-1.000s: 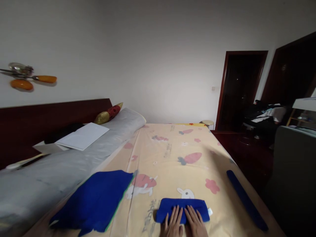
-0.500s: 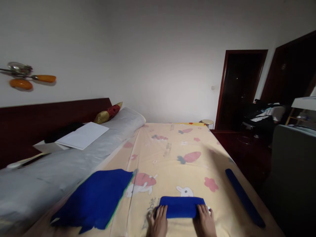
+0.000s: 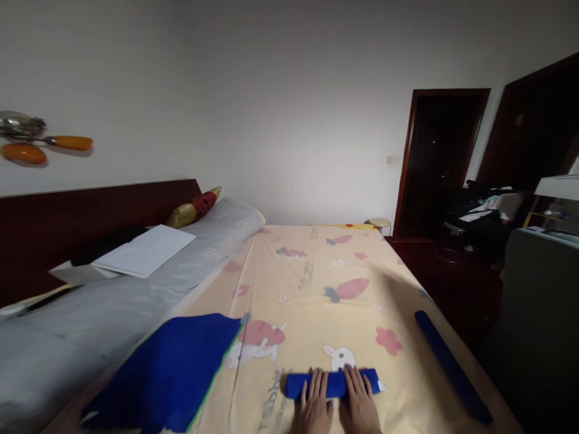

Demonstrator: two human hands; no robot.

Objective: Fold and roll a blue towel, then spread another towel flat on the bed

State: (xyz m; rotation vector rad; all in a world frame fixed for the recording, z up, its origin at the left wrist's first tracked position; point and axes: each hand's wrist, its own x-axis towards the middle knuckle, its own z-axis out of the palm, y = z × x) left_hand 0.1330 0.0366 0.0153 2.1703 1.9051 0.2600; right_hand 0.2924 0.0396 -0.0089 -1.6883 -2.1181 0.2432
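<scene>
Both our left hand (image 3: 313, 402) and right hand (image 3: 359, 402) lie flat, fingers stretched forward, pressing one rolled blue towel (image 3: 332, 383) at the bed's (image 3: 316, 283) near edge. We count three blue cloths: this roll, one folded towel (image 3: 172, 371), one long roll (image 3: 452, 364).

The rolled towel (image 3: 332, 384) under the left hand (image 3: 313, 407) and right hand (image 3: 359, 405) looked like soft, matt blue cloth. The flat towel (image 3: 169, 372) beside it had the same napped finish, with a thin green edge. The sheet (image 3: 325, 289) was smooth printed cotton, matt. The headboard (image 3: 81, 217) and door frame (image 3: 409, 157) were dark polished wood. The bolster (image 3: 113, 301) seemed wrapped in a faintly shiny grey cover, possibly plastic. The paper (image 3: 145, 250) lay matt white.
</scene>
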